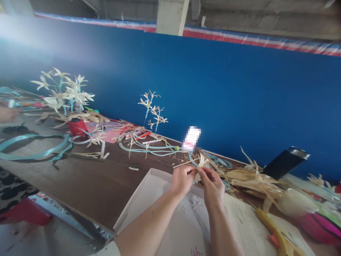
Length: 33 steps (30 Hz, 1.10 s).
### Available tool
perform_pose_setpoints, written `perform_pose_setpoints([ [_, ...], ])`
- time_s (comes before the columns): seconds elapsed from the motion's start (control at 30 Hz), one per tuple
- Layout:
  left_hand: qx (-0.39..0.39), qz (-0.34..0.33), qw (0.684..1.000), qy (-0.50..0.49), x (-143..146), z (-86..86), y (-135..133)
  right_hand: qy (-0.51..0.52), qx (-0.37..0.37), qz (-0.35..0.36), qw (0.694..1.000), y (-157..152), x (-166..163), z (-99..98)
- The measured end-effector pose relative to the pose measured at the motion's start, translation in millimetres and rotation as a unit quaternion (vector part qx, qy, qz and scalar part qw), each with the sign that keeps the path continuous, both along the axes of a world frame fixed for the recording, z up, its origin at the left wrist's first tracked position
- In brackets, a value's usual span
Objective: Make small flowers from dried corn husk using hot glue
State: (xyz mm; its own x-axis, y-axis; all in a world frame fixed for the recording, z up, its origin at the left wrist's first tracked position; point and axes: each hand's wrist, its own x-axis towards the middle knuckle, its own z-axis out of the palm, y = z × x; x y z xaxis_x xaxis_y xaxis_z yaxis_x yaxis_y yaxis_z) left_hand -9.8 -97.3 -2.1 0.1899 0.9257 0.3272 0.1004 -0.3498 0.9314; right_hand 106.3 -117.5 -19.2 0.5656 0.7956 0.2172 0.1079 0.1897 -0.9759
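Both my hands meet above a shallow white cardboard tray (149,185) near the table's middle. My left hand (182,179) is closed in a pinch on a small straw flower (201,163) with pale dried-leaf petals. My right hand (213,185) is also closed, its fingers pinching the same flower from the right side. A thin straw stem (183,163) sticks out to the left of the flower. Just behind the hands lies a heap of dried husk strips (247,177).
A brown table (87,185) runs along a blue wall (226,92). Finished straw flower sprays (64,90) (153,110) stand at the back. Light blue strips (34,149) and a red spool (77,127) lie left. A black flask (285,161), yellow glue gun (277,233) and pink bowl (319,227) are right.
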Motion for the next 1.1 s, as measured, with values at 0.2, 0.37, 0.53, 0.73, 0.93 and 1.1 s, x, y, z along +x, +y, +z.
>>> perform_pose_setpoints([
  [0.2,-0.017,-0.012,1.000,-0.011,0.0,-0.4,-0.3,0.056,0.020,0.032,0.998,1.6,-0.2,0.4],
  [0.37,-0.002,-0.006,1.000,0.013,-0.8,1.8,-2.4,0.002,-0.002,0.000,1.000,0.4,2.9,-2.8],
  [0.53,0.003,0.002,1.000,0.028,-1.1,0.5,-1.9,-0.044,0.005,-0.004,0.999,0.8,6.5,-5.4],
  [0.73,-0.007,-0.001,1.000,0.017,-0.3,-2.5,-0.5,-0.090,-0.002,-0.024,0.996,-0.2,5.8,-2.5],
  [0.93,-0.034,-0.002,0.999,0.013,1.0,-3.6,1.6,-0.109,-0.001,-0.023,0.994,-1.8,5.5,-1.5],
  [1.1,-0.034,0.007,0.999,0.013,0.8,-3.7,0.6,-0.093,-0.006,-0.024,0.995,-0.7,5.3,-2.8],
])
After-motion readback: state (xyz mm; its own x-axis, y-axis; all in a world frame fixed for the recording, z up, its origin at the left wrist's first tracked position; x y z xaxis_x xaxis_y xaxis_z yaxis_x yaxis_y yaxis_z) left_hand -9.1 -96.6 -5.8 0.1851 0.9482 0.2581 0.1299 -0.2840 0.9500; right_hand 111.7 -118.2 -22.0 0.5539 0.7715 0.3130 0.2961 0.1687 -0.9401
